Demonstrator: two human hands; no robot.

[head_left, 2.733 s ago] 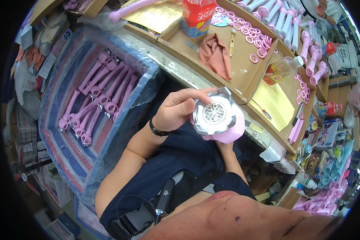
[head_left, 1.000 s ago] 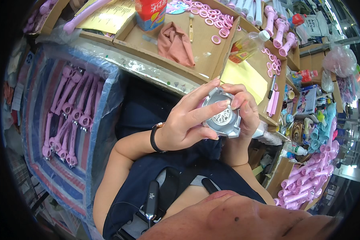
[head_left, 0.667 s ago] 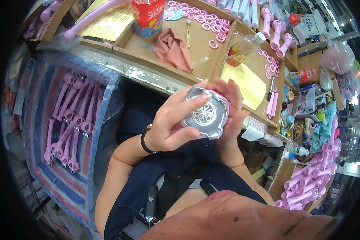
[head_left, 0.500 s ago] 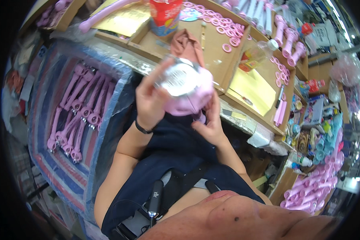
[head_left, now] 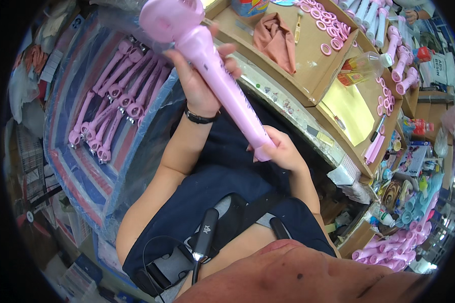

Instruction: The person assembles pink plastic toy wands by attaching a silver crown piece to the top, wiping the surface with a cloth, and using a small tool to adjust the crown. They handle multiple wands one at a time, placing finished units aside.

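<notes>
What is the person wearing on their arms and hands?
Both forearms are bare: no gloves and no long sleeves. The left hand has a thin black band around its wrist. The right hand shows no band, ring or watch. Higher up, both arms come out of a dark navy top.

A pink handheld fan (head_left: 212, 76) ran diagonally from the upper left of the frame toward its centre, round head uppermost and turned away (only its smooth pink back was visible). Its long handle tapered slightly outward to a flared base near the centre. The glossy plastic body appeared whole and held aloft.
</notes>
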